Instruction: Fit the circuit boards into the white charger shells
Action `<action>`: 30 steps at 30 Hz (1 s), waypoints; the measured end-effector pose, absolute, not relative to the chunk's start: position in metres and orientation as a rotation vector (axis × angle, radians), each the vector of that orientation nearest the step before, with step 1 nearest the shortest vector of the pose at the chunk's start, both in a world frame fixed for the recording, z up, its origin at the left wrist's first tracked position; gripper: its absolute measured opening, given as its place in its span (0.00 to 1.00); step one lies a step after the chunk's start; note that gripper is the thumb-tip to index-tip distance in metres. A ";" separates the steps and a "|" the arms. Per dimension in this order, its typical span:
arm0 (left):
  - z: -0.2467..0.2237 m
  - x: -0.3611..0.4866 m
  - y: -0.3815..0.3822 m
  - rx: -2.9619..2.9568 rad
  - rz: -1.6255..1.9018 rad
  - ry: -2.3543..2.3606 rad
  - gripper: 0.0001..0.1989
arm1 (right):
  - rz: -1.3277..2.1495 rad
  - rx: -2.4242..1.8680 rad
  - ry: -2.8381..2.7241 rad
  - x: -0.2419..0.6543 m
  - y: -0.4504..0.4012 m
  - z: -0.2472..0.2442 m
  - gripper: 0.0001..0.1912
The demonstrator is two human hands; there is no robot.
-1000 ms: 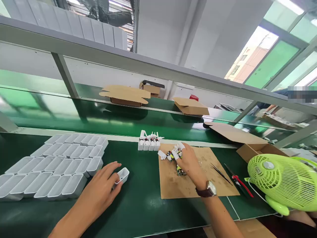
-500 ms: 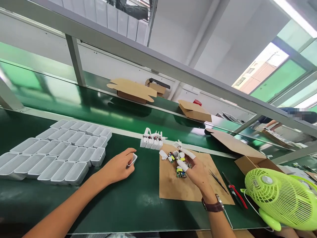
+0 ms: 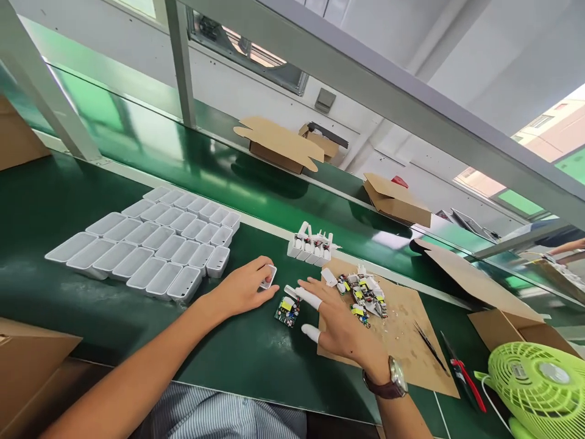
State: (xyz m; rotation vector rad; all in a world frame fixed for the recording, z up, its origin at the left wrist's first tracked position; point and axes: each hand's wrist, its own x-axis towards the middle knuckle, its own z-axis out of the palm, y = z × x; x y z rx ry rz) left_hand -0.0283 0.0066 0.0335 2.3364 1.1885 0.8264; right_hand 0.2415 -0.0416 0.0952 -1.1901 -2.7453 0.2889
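Observation:
My left hand (image 3: 249, 286) is closed around a small white plastic case (image 3: 269, 277), whose open end faces right. White finger covers sit on the thumb and a finger of my right hand (image 3: 336, 320), which is open with its fingers spread. Just left of its fingertips, a circuit board (image 3: 287, 311) with a yellow part lies on the green bench, a white piece at its upper edge. A pile of similar circuit boards with white parts (image 3: 368, 296) rests on the brown cardboard sheet (image 3: 397, 347), behind my right hand. Several filled white cases (image 3: 311, 249) stand in a row farther back.
Rows of hollow white cases (image 3: 150, 244) cover the bench at left. Tweezers (image 3: 432, 347) lie on the cardboard, with red-handled pliers (image 3: 466, 378) beside it. A green fan (image 3: 539, 384) stands at right. Cardboard boxes (image 3: 397, 201) sit beyond the bench.
My right hand has moved left from the pile, and a circuit board now lies between my hands. My left hand still holds the case. The view has shifted left.

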 end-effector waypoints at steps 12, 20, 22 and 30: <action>0.032 -0.028 0.005 2.262 0.896 1.174 0.07 | 0.350 -1.175 -2.803 0.229 -0.015 0.080 0.34; 0.027 -0.024 0.007 2.154 0.886 1.198 0.14 | 0.681 -1.090 -2.580 0.239 -0.018 0.061 0.32; 0.029 -0.024 0.007 2.070 0.882 1.230 0.23 | 0.732 -1.065 -2.539 0.241 -0.020 0.057 0.34; 0.037 -0.029 0.003 1.977 0.880 1.103 0.39 | 0.560 -1.091 -2.233 0.254 -0.014 0.053 0.33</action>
